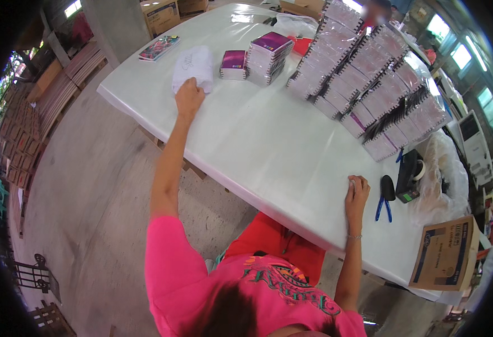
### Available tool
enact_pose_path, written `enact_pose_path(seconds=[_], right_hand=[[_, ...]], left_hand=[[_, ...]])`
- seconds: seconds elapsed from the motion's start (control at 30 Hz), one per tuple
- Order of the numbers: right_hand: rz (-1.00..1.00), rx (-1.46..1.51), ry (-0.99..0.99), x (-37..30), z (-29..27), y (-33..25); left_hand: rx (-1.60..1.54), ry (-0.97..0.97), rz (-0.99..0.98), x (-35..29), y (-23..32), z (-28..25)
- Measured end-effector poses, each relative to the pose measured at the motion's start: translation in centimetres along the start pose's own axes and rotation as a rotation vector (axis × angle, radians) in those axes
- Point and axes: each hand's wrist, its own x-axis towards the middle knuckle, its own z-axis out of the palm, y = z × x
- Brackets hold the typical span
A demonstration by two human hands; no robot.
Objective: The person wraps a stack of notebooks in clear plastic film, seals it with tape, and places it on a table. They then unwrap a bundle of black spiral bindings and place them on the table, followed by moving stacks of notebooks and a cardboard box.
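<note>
At the table's far left lies a folded white towel point(193, 64) with grey stitched lettering. My left hand point(190, 100), arm stretched out, is closed on its near edge. My right hand point(357, 190) rests on the white tabletop near its front edge at the right, fingers loosely bent and apart, with nothing visible in them. Nearest to that hand are blue-handled pliers point(384, 205) and a dark, rounded object point(388, 188) that partly covers them. Right of the towel stand a short stack point(233, 64) and a taller stack point(270, 56) of purple-covered spiral notebooks.
Tall rows of plastic-wrapped spiral notebooks point(359, 73) fill the far right. A black tape dispenser point(409, 174), crumpled clear plastic point(440, 180) and a brown carton point(444, 253) line the right side. A colourful booklet point(159, 48) lies beyond the towel. Another person stands behind the rows.
</note>
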Motion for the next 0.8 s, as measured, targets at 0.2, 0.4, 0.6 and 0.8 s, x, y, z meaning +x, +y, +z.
enact_pose_path(seconds=[0.2,0.4,0.6,0.8], right_hand=[[-0.015,-0.006,0.009,-0.2,-0.3,0.6],[-0.023,0.04,0.013,-0.3,0.0,0.4],[-0.056,0.041,0.045,-0.7,0.5,1.2],[-0.036,0.159,0.026,-0.8,0.4,2.4]], left_hand=[[-0.156,0.111,0.001,-2.6,5.1,-5.1],[-0.066,-0.192,-0.679,5.4,1.9,-2.5],[0.125,-0.374,-0.747,6.6,1.7,0.2],[0.121,-0.48,-0.442,2.0,5.0,-0.7]])
